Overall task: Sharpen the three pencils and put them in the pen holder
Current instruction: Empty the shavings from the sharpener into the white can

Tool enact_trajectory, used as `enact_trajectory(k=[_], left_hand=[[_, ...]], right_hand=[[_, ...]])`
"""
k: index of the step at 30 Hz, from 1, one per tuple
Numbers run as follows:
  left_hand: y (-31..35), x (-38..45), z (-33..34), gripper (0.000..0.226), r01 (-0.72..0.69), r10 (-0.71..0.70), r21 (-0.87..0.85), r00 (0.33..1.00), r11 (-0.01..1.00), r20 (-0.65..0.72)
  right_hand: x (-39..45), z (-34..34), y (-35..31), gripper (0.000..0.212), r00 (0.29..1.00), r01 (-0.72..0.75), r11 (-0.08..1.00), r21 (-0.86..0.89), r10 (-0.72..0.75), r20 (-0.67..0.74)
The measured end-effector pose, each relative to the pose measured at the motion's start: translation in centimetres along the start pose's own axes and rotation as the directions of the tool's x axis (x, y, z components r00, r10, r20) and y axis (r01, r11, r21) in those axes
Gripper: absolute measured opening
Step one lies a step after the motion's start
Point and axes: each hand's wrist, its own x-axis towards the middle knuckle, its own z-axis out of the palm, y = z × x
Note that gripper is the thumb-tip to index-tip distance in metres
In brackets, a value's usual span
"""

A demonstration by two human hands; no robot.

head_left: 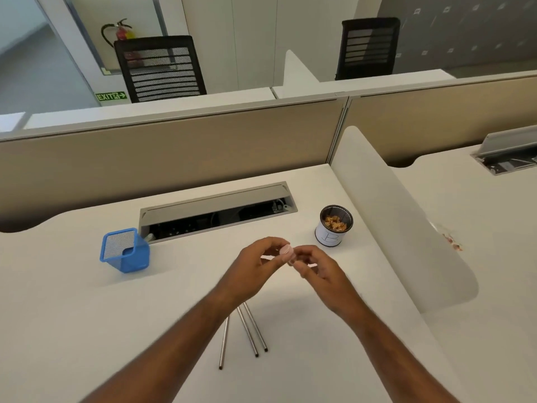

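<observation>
Three grey pencils [247, 333] lie on the white desk [87, 330], fanned out, their far ends hidden under my left forearm. Above them my left hand [255, 267] and my right hand [316, 267] meet, both pinching a small pale pink sharpener [286, 251] between the fingertips. A blue mesh pen holder [125, 251] stands at the left of the desk with nothing visible inside it.
A round mesh cup [334, 226] with a white label holds pencil shavings at the right. An open cable tray [218, 210] runs along the back. A white divider panel [406, 228] borders the desk's right side, a beige partition [174, 152] the back.
</observation>
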Motion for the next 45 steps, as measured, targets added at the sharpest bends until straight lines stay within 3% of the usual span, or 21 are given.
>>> enact_trajectory(k=[9, 17, 24, 30, 34, 41, 45], left_hand=[[2.2, 10.2, 3.3, 0.029, -0.06, 0.058, 0.014, 0.99, 0.998, 0.131], [1.7, 15.6, 5.5, 0.027, -0.08, 0.088, -0.049, 0.973, 0.996, 0.212], [1.4, 17.7, 8.0, 0.025, -0.061, 0.088, -0.156, 0.982, 0.986, 0.169], [1.0, 18.9, 9.1, 0.024, -0.013, 0.065, -0.222, 0.971, 0.975, 0.229], [0.9, 19.1, 10.0, 0.027, -0.008, 0.043, -0.2, 0.984, 0.98, 0.175], [0.2, 19.6, 9.5, 0.027, 0.013, 0.036, -0.215, 0.974, 0.977, 0.225], [-0.1, 19.8, 9.3, 0.03, -0.008, 0.019, -0.081, 0.989, 0.997, 0.144]], right_hand=[[5.5, -6.5, 1.8, 0.027, 0.992, -0.013, 1.0, -0.026, 0.009, -0.128], [8.3, -10.0, 2.3, 0.029, 0.989, 0.016, 1.0, -0.019, -0.018, -0.146], [9.4, -12.1, 3.5, 0.026, 0.973, -0.033, 0.998, -0.051, 0.021, -0.229], [9.4, -14.2, 4.1, 0.026, 0.98, -0.099, 0.993, -0.062, 0.087, -0.181], [9.6, -13.8, 4.9, 0.026, 0.964, -0.1, 0.992, -0.072, 0.079, -0.253], [9.2, -14.7, 5.7, 0.025, 0.966, -0.125, 0.99, -0.061, 0.108, -0.233], [9.2, -14.9, 6.6, 0.02, 0.959, -0.121, 0.983, -0.14, 0.079, -0.272]])
